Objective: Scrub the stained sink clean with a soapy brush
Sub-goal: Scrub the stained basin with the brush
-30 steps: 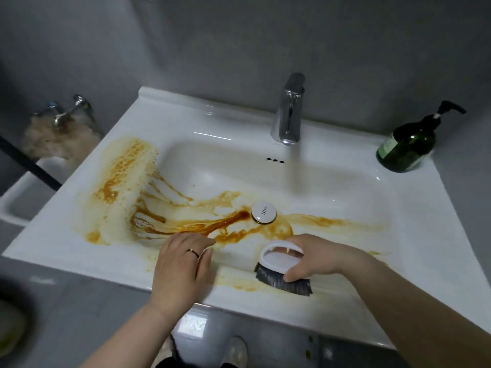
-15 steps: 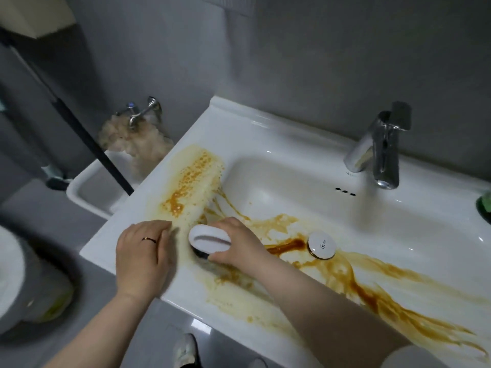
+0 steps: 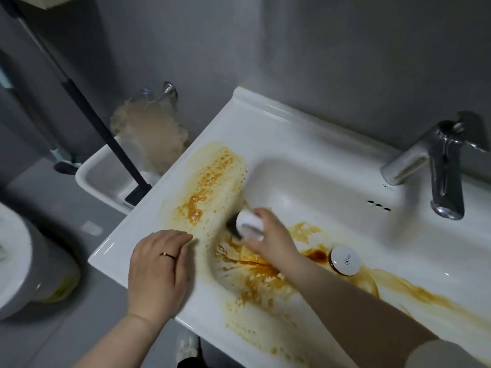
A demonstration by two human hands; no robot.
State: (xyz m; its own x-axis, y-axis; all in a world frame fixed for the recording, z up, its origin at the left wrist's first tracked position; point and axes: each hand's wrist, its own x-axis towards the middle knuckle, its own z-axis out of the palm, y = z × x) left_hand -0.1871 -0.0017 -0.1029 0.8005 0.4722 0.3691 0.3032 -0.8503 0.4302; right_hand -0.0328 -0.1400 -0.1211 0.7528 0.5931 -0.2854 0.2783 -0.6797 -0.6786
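Bathroom: white sink point(image 3: 279, 123), chrome tap point(image 3: 435, 166), toilet point(image 3: 13, 261) beside it

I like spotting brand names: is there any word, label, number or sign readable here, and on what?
None can be read.
Drain plug: tiny dark dots on its white cap, too small to read as letters.
Sink beside the tap: faint specks at the tap's foot, too blurred to read.
Brush: no writing shows.

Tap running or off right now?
Off. No stream falls from the faucet spout into the sink below it.
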